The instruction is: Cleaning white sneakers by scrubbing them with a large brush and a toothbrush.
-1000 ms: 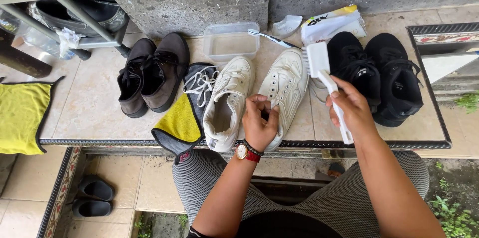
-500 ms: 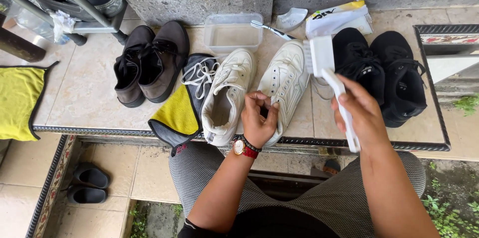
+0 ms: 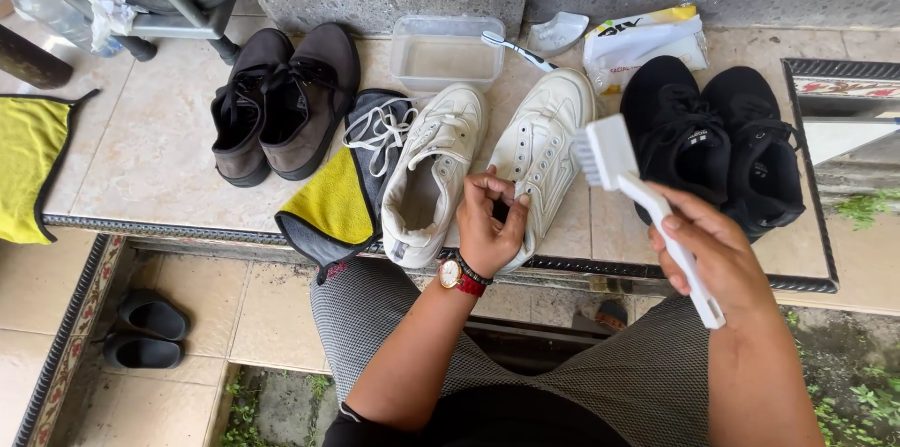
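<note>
Over tiled tabletop (image 3: 141,156): left hand (image 3: 489,231) pinching soft, light white leather sneaker (image 3: 544,152) at heel collar, right hand (image 3: 717,260) clenched round stiff white plastic brush (image 3: 647,203).

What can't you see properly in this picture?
- Head view: the heel of the right white shoe is hidden behind the left hand.
- The end of the white brush handle is covered by the right hand.
- The yellow cloth is cut off by the left edge.
- The plastic tub contents are too unclear to tell.
</note>
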